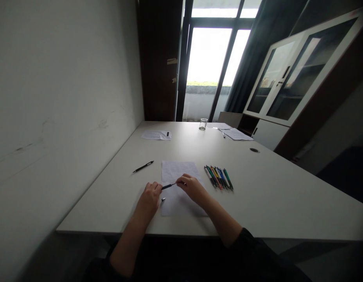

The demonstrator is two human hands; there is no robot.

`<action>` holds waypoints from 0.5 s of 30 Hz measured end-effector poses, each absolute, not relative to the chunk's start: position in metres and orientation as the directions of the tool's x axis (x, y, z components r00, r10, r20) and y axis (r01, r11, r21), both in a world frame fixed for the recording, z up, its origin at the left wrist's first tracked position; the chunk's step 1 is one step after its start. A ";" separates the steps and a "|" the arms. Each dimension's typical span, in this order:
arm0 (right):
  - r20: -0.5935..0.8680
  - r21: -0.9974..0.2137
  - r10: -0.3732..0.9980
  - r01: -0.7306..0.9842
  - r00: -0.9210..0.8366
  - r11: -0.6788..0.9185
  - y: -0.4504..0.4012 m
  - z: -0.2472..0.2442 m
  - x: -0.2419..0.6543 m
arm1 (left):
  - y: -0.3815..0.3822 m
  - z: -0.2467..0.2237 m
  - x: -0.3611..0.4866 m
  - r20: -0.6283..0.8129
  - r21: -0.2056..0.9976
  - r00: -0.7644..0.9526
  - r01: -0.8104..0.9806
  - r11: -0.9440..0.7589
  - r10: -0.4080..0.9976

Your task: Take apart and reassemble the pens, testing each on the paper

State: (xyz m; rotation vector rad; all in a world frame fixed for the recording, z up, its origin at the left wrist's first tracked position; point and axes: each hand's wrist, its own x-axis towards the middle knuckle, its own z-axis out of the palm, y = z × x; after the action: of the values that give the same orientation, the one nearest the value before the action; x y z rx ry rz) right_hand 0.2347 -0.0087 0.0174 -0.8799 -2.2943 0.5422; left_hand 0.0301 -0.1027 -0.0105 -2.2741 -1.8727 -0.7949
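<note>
My left hand (151, 196) is closed around the dark barrel of a pen (167, 186), held above a sheet of paper (177, 207). From the barrel's right end a thin pen refill (173, 183) sticks out, and the fingertips of my right hand (189, 186) pinch its far end. A small silver pen tip (163, 199) lies on the paper beside my left hand. Farther to the left, a black pen (143, 167) rests on the table by itself. Several coloured pens (219, 178) lie in a row to the right of the paper.
The white table (272, 196) meets a wall (67, 98) on the left. Toward its far end are a paper (157, 135) with a small dark item, a glass (203, 124), more papers (236, 134) with a pen (223, 134), and a cable hole (254, 150).
</note>
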 end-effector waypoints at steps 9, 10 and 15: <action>0.396 -0.374 0.547 0.415 -0.737 0.829 -0.047 0.025 0.214 | -0.106 -0.017 0.038 0.544 0.167 -0.008 0.981 -0.099 0.839; 0.389 -0.324 0.506 0.399 -0.770 0.858 -0.049 0.023 0.206 | -0.105 -0.018 0.036 0.553 0.169 -0.006 0.980 -0.105 0.833; 0.327 -0.142 0.459 0.437 -0.826 0.888 -0.046 0.011 0.179 | -0.100 -0.021 0.027 0.552 0.249 -0.093 0.967 -0.057 0.829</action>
State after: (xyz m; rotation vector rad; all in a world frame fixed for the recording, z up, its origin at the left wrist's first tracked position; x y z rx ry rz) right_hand 0.1791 -0.0460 0.0111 -0.6633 -2.7007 0.0865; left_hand 0.0273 -0.0995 -0.0213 -1.9425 -1.9822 -0.8715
